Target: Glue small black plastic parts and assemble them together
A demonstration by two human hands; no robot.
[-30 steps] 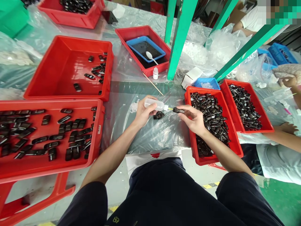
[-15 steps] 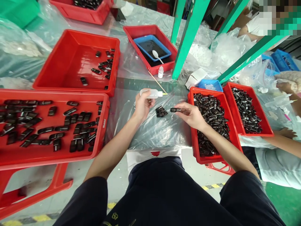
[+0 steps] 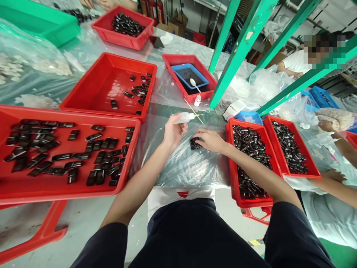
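My left hand is closed round a small clear squeeze bottle with a thin nozzle that points right. My right hand lies palm down on the plastic-covered table, its fingers resting on a small cluster of black parts. Whether those fingers grip a part is hidden. A red tray heaped with black parts stands just right of that hand.
A large red tray with several black parts sits at my left, another red tray behind it. A red tray with a blue dish and spoon stands near green posts. Another person's arm works at the right.
My right hand has moved left and down, setting its black part onto the small cluster. The left hand has raised the bottle slightly. The camera tilted up.
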